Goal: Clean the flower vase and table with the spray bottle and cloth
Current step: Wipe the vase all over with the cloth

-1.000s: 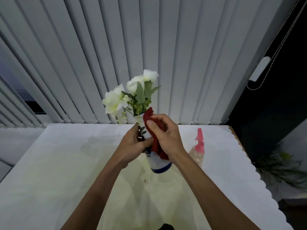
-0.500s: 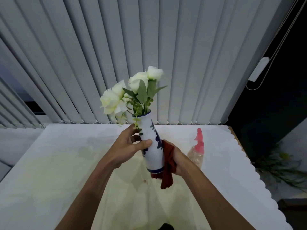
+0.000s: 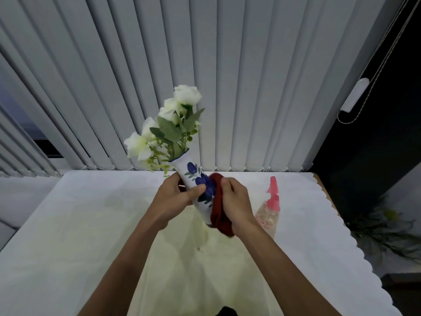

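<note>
A white vase point(image 3: 191, 174) with blue flower patterns holds white flowers point(image 3: 168, 124) and is lifted above the table point(image 3: 68, 236), tilted with its mouth to the upper left. My left hand point(image 3: 176, 196) grips the vase's middle. My right hand point(image 3: 237, 205) presses a dark red cloth point(image 3: 218, 213) against the vase's lower right side and base. A clear spray bottle point(image 3: 270, 209) with a pink nozzle stands on the table just right of my right hand.
The table wears a white cloth with a scalloped edge point(image 3: 355, 254) on the right. Grey vertical blinds point(image 3: 205, 76) hang right behind the table. A dark plant point(image 3: 385, 226) lies on the floor to the right.
The vase has tilted to the left and turned in my left hand. My right hand with the cloth slid from the neck down to the base, then up the right side.
</note>
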`<action>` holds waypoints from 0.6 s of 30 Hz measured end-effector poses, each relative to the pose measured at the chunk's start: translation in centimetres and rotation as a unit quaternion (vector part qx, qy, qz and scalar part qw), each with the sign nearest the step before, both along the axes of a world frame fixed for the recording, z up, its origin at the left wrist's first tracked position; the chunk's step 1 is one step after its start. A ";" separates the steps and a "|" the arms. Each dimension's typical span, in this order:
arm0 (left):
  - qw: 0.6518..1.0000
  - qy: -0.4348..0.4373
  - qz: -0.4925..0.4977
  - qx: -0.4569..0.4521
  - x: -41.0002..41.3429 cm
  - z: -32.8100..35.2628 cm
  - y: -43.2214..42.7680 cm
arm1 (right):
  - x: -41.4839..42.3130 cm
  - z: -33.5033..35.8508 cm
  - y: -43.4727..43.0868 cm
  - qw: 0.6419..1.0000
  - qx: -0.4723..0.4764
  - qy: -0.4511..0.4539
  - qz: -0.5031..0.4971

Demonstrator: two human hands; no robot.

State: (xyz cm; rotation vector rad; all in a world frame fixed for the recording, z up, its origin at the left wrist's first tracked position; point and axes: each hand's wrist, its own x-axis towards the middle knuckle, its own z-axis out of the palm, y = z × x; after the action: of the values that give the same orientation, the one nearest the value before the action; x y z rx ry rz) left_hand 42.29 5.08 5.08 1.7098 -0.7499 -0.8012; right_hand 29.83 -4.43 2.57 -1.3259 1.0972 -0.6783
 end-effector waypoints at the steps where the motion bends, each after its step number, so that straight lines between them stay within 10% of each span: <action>1: 1.000 -0.008 -0.016 0.004 0.0 0.0 0.0 | 0.3 1.1 0.3 0.999 -0.042 -0.018 0.019; 6: 0.996 -0.068 -0.059 -0.001 -0.8 0.5 -0.1 | 1.6 3.7 0.9 0.977 -0.173 -0.080 0.092; 11: 0.993 -0.066 -0.097 -0.006 -0.1 1.2 0.2 | 1.0 2.9 -1.5 0.991 -0.009 -0.013 0.130; 18: 0.989 -0.097 -0.108 0.011 -0.1 1.1 0.0 | 1.5 3.6 -0.2 0.991 -0.039 -0.070 0.103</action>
State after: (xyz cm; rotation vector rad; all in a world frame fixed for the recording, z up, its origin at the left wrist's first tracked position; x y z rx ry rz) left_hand 42.18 5.09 6.16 1.7638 -1.0780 -0.7994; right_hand 31.30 -4.61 6.19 -1.4138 0.8149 -0.6557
